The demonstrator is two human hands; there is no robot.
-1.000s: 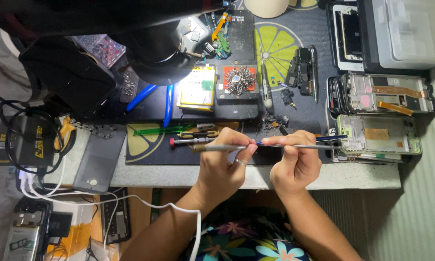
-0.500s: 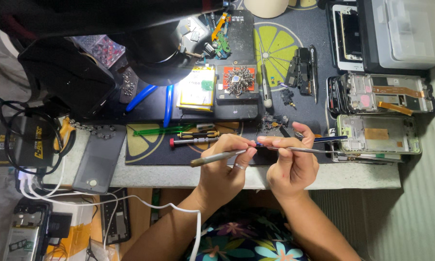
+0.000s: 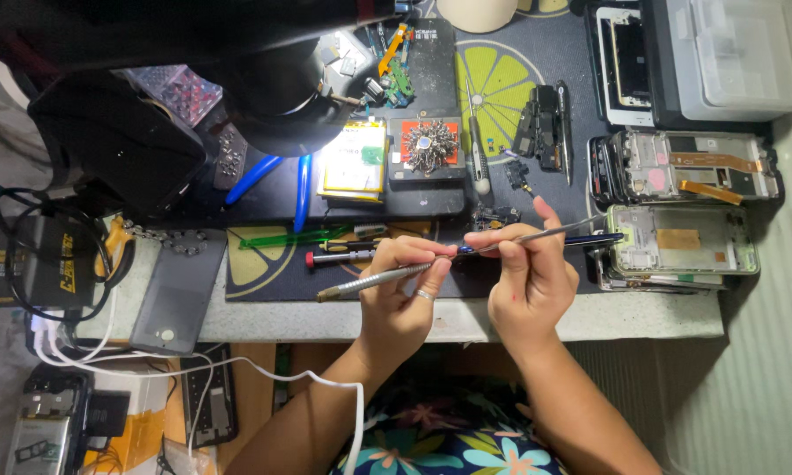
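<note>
Hands meet at the front edge of the dark work mat (image 3: 264, 273): the left hand (image 3: 400, 299) is closed around a slim silver screwdriver (image 3: 374, 281) that slants down to its left, while the right hand (image 3: 528, 281) pinches a pair of thin metal tweezers (image 3: 563, 231) and a dark blue pen-like tool (image 3: 581, 239), both pointing away to the right. All three tools hover just above the mat, tips close together between the fingertips.

Whatever tiny part sits between those tips is too small to make out. It could easily spring loose (the table edge lies right under the wrists) and drop into the person's lap. The long tweezer ends also reach toward the opened phone frame (image 3: 682, 242), where a careless swing might scratch it.

A small red-rimmed tray (image 3: 402, 132) holds a cluster of screws. The clear plastic box (image 3: 730, 57) at the far right looks empty, though its contents cannot be told for sure.
</note>
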